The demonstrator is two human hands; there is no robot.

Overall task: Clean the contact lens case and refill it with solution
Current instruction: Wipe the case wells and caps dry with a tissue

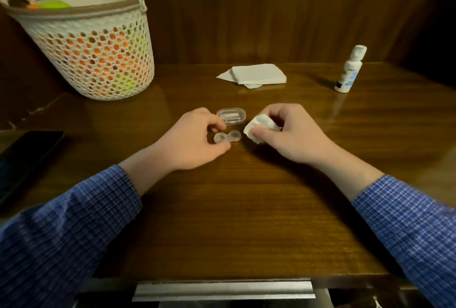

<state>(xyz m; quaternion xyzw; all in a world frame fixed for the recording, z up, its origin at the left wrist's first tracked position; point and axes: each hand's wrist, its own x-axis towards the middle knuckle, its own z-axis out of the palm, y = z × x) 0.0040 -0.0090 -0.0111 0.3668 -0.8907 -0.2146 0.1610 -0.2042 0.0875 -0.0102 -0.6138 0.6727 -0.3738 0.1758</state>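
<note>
Left hand [195,138] pinches lens case [227,137]; right hand [288,132] grips tissue [260,127]; bottle [350,69] label seemingly unreadable.

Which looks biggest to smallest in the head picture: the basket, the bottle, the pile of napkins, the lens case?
1. basket
2. pile of napkins
3. bottle
4. lens case
The napkins and bottle look close in size, so their order is unsure.

The lens case [227,136] lies mid-tabletop [234,221], with the oval box [232,116] just behind it; left hand [192,140] on its left, right hand [291,132] with the wadded tissue [260,128] on its right. Folded tissues [256,74] lie near the rear edge, solution bottle [349,71] rear right, basket [91,46] rear left, phone [24,159] at the left edge
</note>
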